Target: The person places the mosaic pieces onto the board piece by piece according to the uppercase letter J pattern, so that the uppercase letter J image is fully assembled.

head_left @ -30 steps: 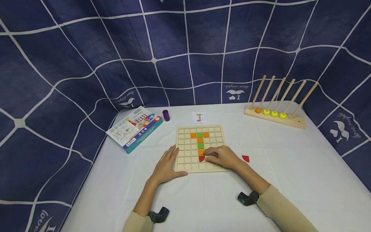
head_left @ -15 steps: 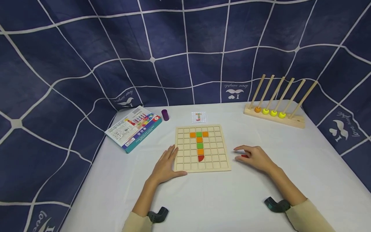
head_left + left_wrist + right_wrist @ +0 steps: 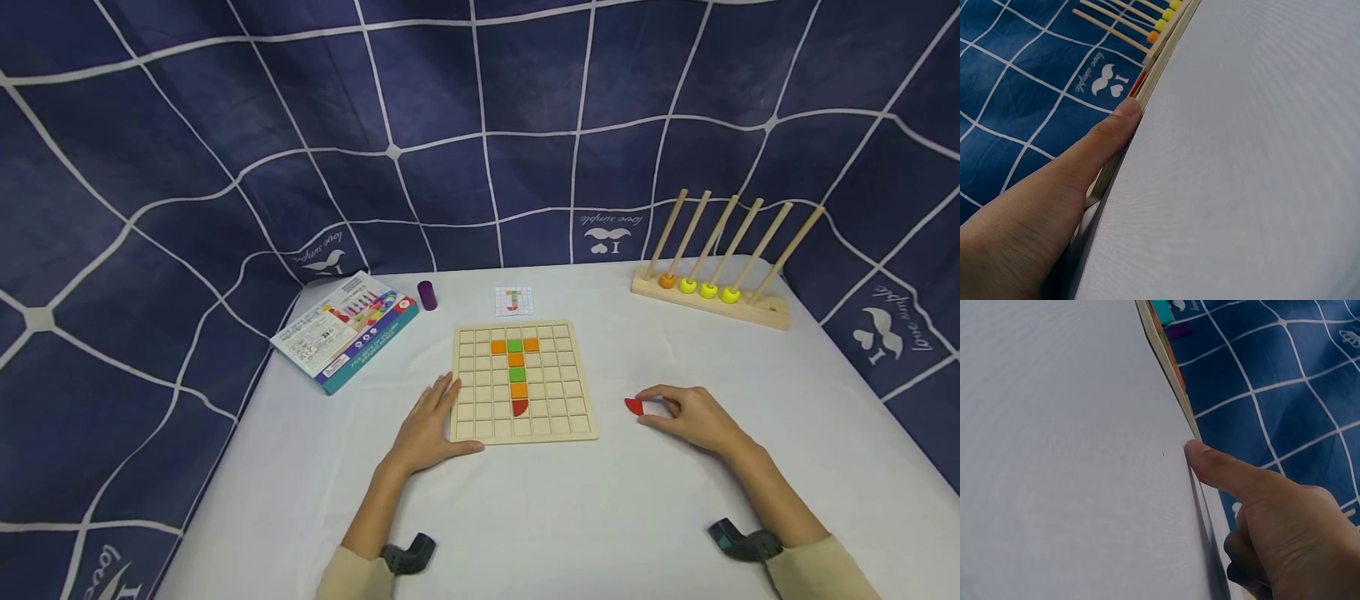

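Observation:
A wooden grid board (image 3: 558, 407) lies mid-table with orange and green square tiles (image 3: 517, 374) in a T shape. At the bottom of that column sits a red quarter-round tile (image 3: 519, 407). My left hand (image 3: 426, 429) rests along the board's lower left corner, fingers straight on the left side and thumb (image 3: 1100, 140) along the front edge. To the right of the board, my right hand (image 3: 693, 417) pinches a second red tile (image 3: 633, 406) between thumb and index finger, at the table surface. In the right wrist view the thumb (image 3: 1229, 472) hides this tile.
Behind the board lies a small pattern card (image 3: 513, 301), with a purple cylinder (image 3: 427, 295) to its left. A flat game box (image 3: 348, 329) is at the back left. A wooden peg stand (image 3: 712, 302) with orange and yellow beads stands at the back right.
My right hand has left the board, moved right to the loose red tile and brought thumb and index finger onto it. The left hand has stayed at the board's corner.

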`<move>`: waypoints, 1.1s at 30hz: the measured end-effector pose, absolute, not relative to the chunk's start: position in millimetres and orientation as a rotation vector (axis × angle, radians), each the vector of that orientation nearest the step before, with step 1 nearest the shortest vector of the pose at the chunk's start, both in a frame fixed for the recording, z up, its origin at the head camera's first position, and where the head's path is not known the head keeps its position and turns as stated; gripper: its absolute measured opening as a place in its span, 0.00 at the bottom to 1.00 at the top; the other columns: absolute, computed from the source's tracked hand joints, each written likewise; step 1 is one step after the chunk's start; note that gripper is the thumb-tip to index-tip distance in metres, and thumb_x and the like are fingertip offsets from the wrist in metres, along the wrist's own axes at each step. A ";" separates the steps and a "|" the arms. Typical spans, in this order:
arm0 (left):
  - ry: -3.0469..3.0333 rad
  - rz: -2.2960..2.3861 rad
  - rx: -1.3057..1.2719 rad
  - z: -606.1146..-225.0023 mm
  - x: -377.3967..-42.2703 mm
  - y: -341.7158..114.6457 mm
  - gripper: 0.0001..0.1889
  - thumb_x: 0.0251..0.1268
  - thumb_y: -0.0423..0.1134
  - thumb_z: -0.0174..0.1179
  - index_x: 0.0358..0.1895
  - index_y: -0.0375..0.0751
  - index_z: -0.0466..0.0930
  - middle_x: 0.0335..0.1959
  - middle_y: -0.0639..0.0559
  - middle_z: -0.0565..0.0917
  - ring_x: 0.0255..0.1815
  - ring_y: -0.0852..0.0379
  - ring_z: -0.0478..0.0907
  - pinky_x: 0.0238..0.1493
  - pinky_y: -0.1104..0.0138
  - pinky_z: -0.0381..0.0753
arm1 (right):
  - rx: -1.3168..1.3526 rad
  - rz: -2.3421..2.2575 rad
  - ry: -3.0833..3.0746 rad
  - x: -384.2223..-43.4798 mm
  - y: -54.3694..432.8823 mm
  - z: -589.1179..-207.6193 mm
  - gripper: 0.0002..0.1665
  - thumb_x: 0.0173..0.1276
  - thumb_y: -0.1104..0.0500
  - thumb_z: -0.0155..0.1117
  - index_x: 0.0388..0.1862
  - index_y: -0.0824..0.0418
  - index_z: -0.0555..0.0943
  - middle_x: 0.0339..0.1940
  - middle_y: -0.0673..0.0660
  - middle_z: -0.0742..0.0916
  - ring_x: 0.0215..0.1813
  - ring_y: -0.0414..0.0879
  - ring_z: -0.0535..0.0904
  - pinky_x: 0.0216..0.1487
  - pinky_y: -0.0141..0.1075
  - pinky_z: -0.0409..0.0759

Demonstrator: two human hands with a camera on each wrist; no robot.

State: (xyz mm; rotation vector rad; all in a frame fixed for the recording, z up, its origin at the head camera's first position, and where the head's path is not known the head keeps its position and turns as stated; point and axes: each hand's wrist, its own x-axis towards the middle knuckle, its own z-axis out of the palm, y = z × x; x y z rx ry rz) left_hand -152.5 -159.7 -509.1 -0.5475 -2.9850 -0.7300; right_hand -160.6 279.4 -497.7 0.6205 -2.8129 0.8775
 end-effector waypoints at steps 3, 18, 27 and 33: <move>-2.972 -0.735 -0.556 -508.8 -152.1 -159.7 0.60 0.36 0.77 0.56 0.72 0.43 0.51 0.74 0.49 0.49 0.73 0.55 0.42 0.70 0.57 0.45 | 0.624 0.901 -2.785 -160.3 282.0 -499.9 0.16 0.51 0.50 0.74 0.39 0.51 0.84 0.11 0.40 0.61 0.15 0.31 0.53 0.15 0.27 0.54; -2.996 -0.718 -0.564 -509.2 -153.5 -160.8 0.61 0.36 0.79 0.54 0.73 0.44 0.49 0.74 0.50 0.47 0.73 0.57 0.39 0.70 0.59 0.42 | 0.637 1.008 -2.653 -167.5 263.5 -493.2 0.14 0.52 0.51 0.73 0.39 0.47 0.83 0.10 0.40 0.62 0.14 0.31 0.53 0.13 0.27 0.54; -2.984 -0.730 -0.557 -510.1 -153.5 -161.0 0.61 0.35 0.78 0.55 0.72 0.44 0.50 0.74 0.50 0.48 0.73 0.56 0.40 0.70 0.58 0.44 | 0.731 0.989 -2.598 -176.1 223.3 -481.4 0.15 0.53 0.52 0.72 0.41 0.46 0.83 0.11 0.38 0.62 0.15 0.32 0.54 0.15 0.27 0.54; -2.963 -0.732 -0.564 -511.6 -153.3 -160.7 0.60 0.36 0.78 0.55 0.72 0.43 0.51 0.74 0.50 0.49 0.73 0.55 0.42 0.70 0.57 0.45 | 0.803 0.994 -2.580 -180.2 190.0 -477.0 0.15 0.53 0.51 0.72 0.41 0.47 0.83 0.11 0.38 0.62 0.15 0.31 0.54 0.15 0.27 0.53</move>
